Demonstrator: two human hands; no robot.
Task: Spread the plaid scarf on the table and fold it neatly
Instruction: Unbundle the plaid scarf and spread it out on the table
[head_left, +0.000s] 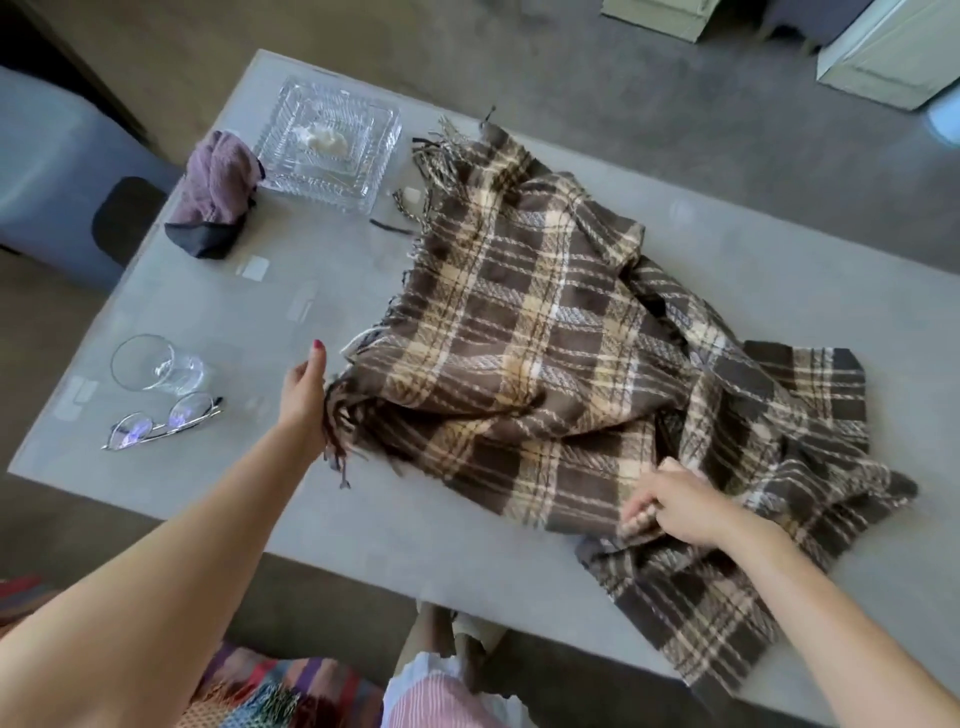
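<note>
A brown, cream and grey plaid scarf (545, 332) lies rumpled across the middle and right of the grey table (249, 312), with fringe at its left and far ends. One part hangs over the near table edge at the right. My left hand (306, 395) grips the fringed left corner of the scarf. My right hand (675, 504) pinches a fold of the scarf near its front edge.
On the left of the table stand a clear drinking glass (156, 366) and a pair of glasses (161, 421). Farther back are a square crystal dish (327, 143) and a purple cloth pouch (215, 192). A grey chair (62, 171) stands at the left.
</note>
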